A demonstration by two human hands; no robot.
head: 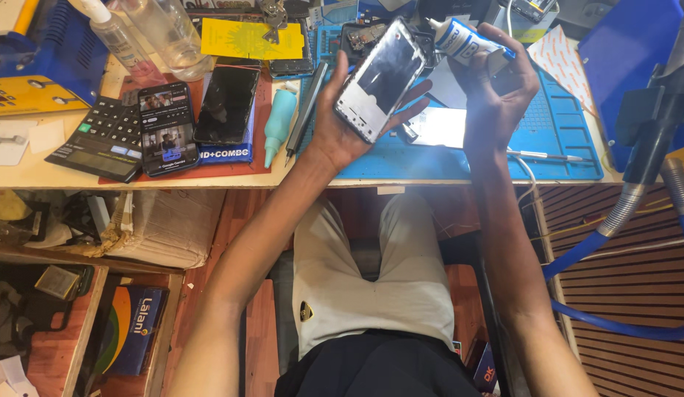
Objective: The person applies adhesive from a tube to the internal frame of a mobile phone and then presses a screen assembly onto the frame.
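Above the blue mat (555,140), near the counter (33,173) edge, the left hand (342,125) grips a phone frame (381,77); the right hand (496,95) grips a glue tube (463,40) just beside it.

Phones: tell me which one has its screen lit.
The phone lying beside the calculator. Its screen shows pictures; the phone to its right is dark, and the one in the left hand is an opened shell.

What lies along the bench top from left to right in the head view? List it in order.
Black calculator → lit phone → dark phone → teal bottle → left hand holding a phone frame → right hand holding a white tube → blue mat.
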